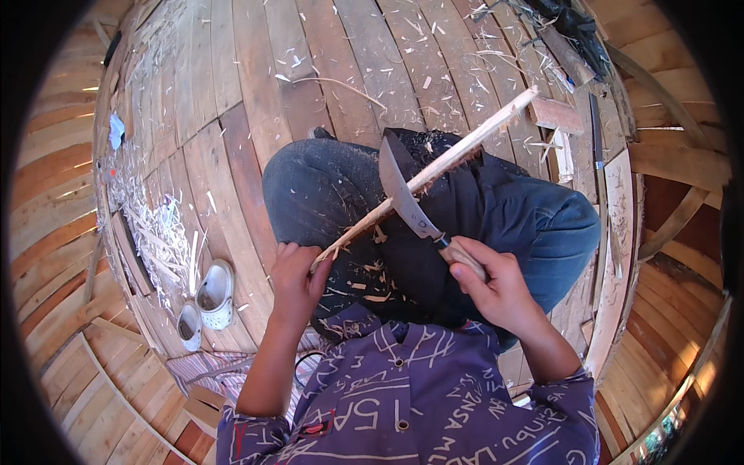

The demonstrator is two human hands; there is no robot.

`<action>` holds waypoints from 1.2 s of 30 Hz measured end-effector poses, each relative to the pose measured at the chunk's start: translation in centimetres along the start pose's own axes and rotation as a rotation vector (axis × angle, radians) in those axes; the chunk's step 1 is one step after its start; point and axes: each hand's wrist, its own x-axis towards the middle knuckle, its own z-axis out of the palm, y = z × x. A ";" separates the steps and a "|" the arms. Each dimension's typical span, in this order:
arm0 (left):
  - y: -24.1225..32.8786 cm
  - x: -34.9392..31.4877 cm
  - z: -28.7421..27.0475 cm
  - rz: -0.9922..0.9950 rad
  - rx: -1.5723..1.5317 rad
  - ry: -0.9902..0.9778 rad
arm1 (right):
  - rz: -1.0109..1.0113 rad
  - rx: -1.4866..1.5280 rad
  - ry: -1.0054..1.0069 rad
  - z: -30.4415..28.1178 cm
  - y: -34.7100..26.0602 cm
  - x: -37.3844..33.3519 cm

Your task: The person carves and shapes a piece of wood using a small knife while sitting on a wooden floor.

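Note:
A long pale wooden stick slants across my lap, its far end up to the right. My left hand is closed round the stick's near end, where bark-coloured patches and a split show. In my right hand is the wooden handle of a curved knife, a broad sickle-like blade. The blade crosses the stick near its middle and appears to touch it; the blade's tip points up to the left. Small wood chips lie on the dark cloth over my lap.
I sit cross-legged on a plank floor strewn with shavings. A heap of shavings and a pair of pale clogs are at left. On the right lie a wood block, long boards and a black plastic bag. Slatted walls surround me.

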 end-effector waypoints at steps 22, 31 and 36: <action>-0.3 -0.4 0.1 -0.028 -0.006 -0.009 | 0.025 0.190 -0.034 1.6 1.5 -0.3; -0.5 -0.7 0.0 -0.021 0.020 0.001 | 0.052 0.281 0.220 0.9 1.6 0.4; -0.1 -0.3 0.0 -0.049 -0.017 -0.006 | 0.055 0.040 -0.055 1.3 1.1 -0.4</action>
